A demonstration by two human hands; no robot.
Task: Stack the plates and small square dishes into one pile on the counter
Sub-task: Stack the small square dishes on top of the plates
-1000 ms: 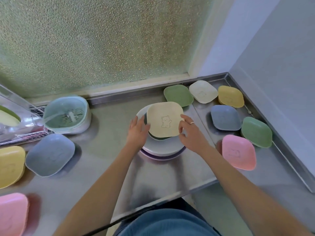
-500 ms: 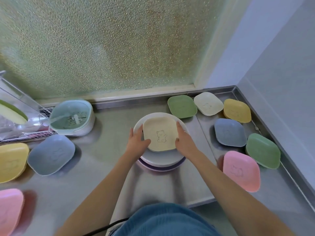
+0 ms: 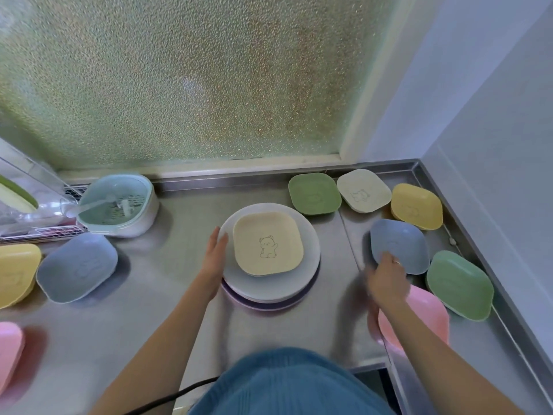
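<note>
A cream square dish with a bear drawing lies on top of a pile of round plates in the middle of the steel counter. My left hand rests flat against the pile's left edge, fingers straight. My right hand, blurred, hovers over the near edge of a blue square dish to the right, touching or nearly touching it. Around it lie green, cream, yellow, green and pink square dishes.
On the left lie a blue dish, a yellow dish and a pink dish. A mint strainer basket stands at the back left beside a dish rack. Frosted glass and a raised steel rim bound the counter.
Both hands let go of the cream dish, which now lies on the plate pile. My right hand has moved right to the blue dish; my left hand slid to the pile's left edge.
</note>
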